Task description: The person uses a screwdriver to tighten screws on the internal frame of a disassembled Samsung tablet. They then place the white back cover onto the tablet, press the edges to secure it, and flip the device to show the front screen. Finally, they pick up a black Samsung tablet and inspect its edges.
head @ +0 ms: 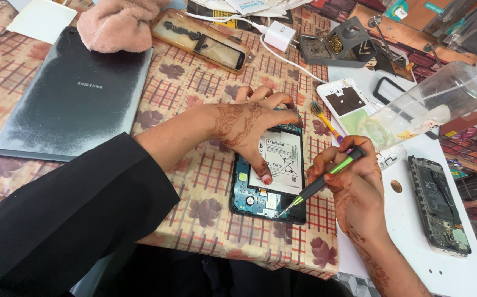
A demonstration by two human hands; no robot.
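Note:
An opened tablet (249,199) lies on the patterned tablecloth with its blue circuit board and white battery (283,160) exposed. My left hand (249,124) rests over its upper part, thumb pressing the battery's left edge. My right hand (348,181) grips a green-and-black screwdriver (326,177) like a pen. Its tip touches the board near the tablet's lower edge.
A grey tablet back cover (79,93) lies at the left, with a pink cloth (117,22) above it. A clear bottle (431,102), a small brush (326,122), a white charger (279,36), a soldering stand (340,47) and opened phones (439,203) crowd the right side on a white mat (414,247).

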